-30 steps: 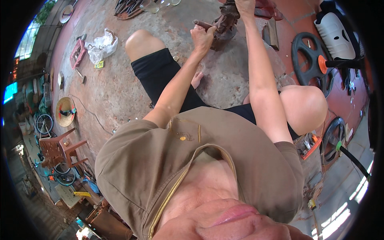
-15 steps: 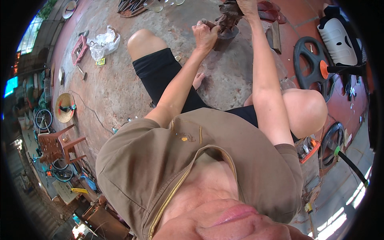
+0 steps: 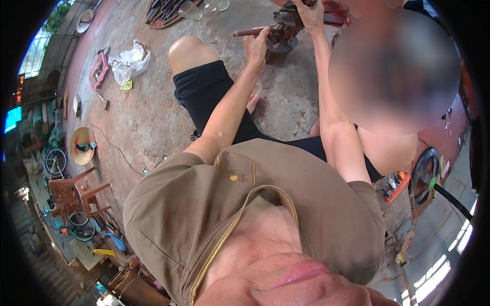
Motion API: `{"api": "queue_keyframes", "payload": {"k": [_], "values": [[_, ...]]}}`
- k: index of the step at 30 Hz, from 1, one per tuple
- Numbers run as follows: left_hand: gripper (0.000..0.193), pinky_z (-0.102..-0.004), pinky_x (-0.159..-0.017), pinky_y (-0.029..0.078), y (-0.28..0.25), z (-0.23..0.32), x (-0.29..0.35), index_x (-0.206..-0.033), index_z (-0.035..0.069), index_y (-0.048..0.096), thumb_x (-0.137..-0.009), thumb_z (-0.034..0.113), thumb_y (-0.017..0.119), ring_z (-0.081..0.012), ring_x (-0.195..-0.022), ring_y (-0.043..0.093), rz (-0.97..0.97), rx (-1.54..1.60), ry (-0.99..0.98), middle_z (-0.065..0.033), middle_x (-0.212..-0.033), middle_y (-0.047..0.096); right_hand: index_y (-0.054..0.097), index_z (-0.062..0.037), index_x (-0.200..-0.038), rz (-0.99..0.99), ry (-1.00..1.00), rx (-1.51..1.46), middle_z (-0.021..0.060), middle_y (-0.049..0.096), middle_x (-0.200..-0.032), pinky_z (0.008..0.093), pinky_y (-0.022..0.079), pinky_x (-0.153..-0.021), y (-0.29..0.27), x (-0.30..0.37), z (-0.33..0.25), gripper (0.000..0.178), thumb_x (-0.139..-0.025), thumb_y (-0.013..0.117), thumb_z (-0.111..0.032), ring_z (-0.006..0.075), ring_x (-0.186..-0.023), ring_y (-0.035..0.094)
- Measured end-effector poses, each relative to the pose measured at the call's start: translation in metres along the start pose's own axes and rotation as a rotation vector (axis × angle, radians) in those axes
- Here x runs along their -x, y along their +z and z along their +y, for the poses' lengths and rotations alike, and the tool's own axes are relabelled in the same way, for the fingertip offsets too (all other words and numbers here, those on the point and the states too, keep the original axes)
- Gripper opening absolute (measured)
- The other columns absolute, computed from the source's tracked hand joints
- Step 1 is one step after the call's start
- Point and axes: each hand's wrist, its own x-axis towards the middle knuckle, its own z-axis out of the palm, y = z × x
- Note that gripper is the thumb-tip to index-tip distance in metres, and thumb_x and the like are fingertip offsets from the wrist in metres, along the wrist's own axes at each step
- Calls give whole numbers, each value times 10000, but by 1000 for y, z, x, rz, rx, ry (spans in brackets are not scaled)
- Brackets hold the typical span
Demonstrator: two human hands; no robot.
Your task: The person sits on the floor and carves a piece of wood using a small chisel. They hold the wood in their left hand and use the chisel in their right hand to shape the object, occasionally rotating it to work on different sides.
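Observation:
Far ahead, a dark brown carved wooden piece (image 3: 286,26) stands upright on a dark block (image 3: 282,54). My left hand (image 3: 255,50) is closed around a wooden-handled carving tool (image 3: 247,32), whose brown handle sticks out to the left. The tool's working end cannot be made out against the carving. My right hand (image 3: 310,17) grips the upper part of the carving at the top edge of the view, its fingertips partly cut off.
Dark slender tools (image 3: 166,11) lie on a round tray at the far left, beside clear glasses (image 3: 191,11). A white plastic bag (image 3: 131,61), pink basket (image 3: 99,72), hammer (image 3: 104,102) and straw hat (image 3: 82,146) lie leftward. A blurred round patch hides part of the right side.
My left hand has shifted left with the tool, and its handle now shows longer. My right hand has moved slightly left and down. A blurred patch now covers the right side.

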Motion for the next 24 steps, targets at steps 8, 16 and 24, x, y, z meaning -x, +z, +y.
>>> {"api": "queue_keyframes", "payload": {"k": [8, 16, 24], "values": [[193, -290, -746, 479, 14, 8, 18, -965, -11, 732, -868, 154, 708, -150, -786, 644, -197, 163, -120, -76, -850, 719, 527, -34, -957, 156, -157, 421, 22, 549, -802, 323, 464, -688, -16, -2, -22, 440, -772, 846, -273, 157, -732, 532], [205, -277, -745, 490, 28, -4, 24, -976, -17, 731, -861, 153, 739, -115, -804, 632, -205, 61, 6, -52, -867, 721, 562, -12, -1044, 250, -54, 826, 175, 658, -865, 426, 492, -725, -41, -17, -30, 640, -722, 827, -498, 343, -816, 652], [127, -240, -738, 509, 53, 2, 18, -937, -15, 736, -846, 73, 734, -107, -795, 641, -159, 181, 157, -49, -871, 728, 566, -10, -1074, 168, -95, 722, 156, 671, -883, 422, 498, -712, -40, -38, -17, 636, -733, 827, -478, 322, -828, 658]]}}
